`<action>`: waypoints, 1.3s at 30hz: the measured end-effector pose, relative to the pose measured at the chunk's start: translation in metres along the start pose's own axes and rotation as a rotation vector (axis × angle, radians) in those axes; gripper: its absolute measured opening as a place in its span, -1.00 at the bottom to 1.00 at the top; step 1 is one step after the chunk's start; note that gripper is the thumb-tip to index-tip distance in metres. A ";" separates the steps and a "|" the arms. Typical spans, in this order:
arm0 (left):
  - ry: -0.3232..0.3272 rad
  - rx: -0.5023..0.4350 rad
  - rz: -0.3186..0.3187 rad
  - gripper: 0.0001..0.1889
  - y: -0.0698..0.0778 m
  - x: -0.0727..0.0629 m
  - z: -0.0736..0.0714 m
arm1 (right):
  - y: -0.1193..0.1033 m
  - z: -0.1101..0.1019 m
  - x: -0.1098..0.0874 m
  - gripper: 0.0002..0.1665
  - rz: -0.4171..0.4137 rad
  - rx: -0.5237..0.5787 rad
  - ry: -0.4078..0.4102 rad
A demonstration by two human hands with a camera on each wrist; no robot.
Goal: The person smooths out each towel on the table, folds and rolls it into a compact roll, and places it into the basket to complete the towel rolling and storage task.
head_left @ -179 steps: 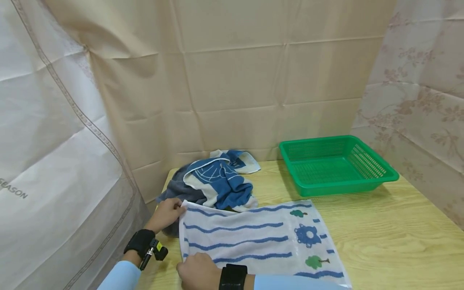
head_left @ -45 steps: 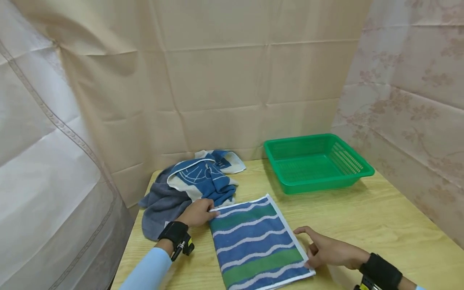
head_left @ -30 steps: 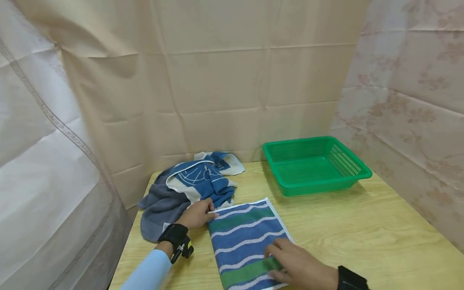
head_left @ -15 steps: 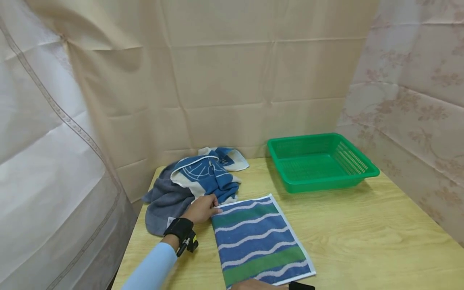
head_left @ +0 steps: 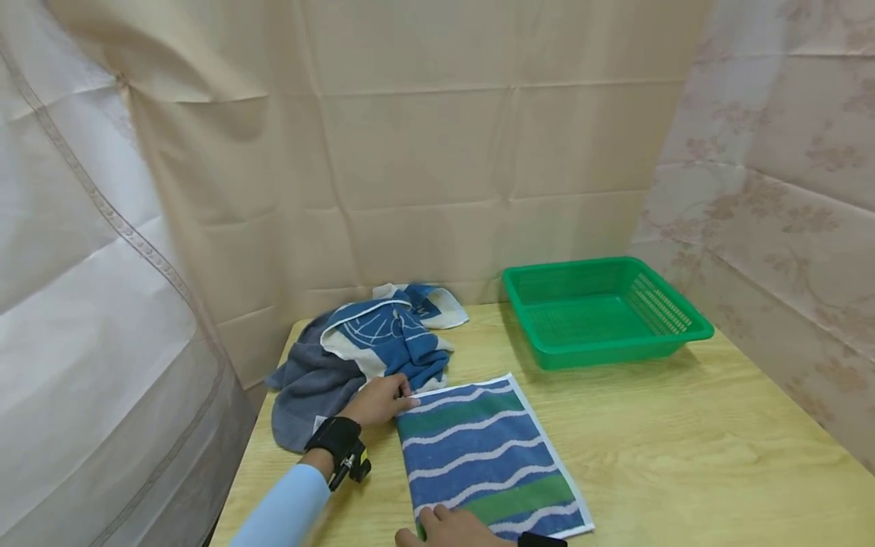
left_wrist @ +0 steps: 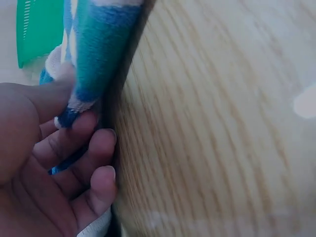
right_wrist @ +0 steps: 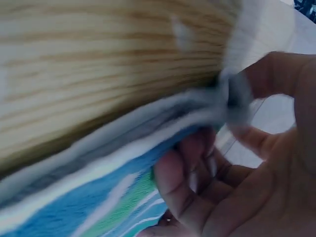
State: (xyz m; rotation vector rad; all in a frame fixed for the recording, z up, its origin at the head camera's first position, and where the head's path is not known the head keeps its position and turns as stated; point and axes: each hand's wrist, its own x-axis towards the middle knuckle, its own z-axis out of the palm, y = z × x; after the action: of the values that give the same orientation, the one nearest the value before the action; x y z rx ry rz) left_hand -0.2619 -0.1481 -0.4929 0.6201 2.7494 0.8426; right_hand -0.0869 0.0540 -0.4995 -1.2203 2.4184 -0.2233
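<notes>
A folded towel (head_left: 481, 448) with wavy blue, green and white stripes and a white hem lies on the table. At its far left corner my left hand (head_left: 374, 401) pinches the cloth between thumb and fingers; the left wrist view shows the corner of the towel (left_wrist: 103, 49) in that grip. My right hand (head_left: 456, 529) is at the near left corner, partly cut off by the frame's lower edge. In the right wrist view, its thumb and fingers (right_wrist: 180, 182) close around the layered edge of the towel (right_wrist: 108, 158).
A crumpled heap of a blue-and-cream towel (head_left: 386, 334) and a grey cloth (head_left: 307, 395) lies at the back left, just beyond my left hand. A green plastic basket (head_left: 608, 353) stands at the back right of the wooden table (head_left: 697, 456). Hanging curtains (head_left: 410, 152) enclose the table.
Six seconds ago the towel lay spread with its white side up; now it is folded, striped side up. My right hand has crossed from its right edge to the near left corner.
</notes>
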 end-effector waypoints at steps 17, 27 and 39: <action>0.018 -0.711 0.012 -0.64 0.016 0.004 -0.032 | 0.023 -0.055 -0.068 -0.86 -0.064 0.828 0.319; -0.006 -0.635 0.129 -0.75 0.075 0.047 0.005 | 0.096 -0.044 -0.135 -0.86 -0.055 1.121 0.244; -0.095 0.052 0.276 -0.57 0.071 0.057 0.051 | 0.118 -0.010 -0.139 -0.90 0.195 0.938 0.208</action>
State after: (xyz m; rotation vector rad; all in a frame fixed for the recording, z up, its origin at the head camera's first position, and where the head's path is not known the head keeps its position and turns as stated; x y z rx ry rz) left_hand -0.2742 -0.0447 -0.4976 1.0399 2.6447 0.7735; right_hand -0.1039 0.2354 -0.4874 -0.5384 2.1020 -1.2902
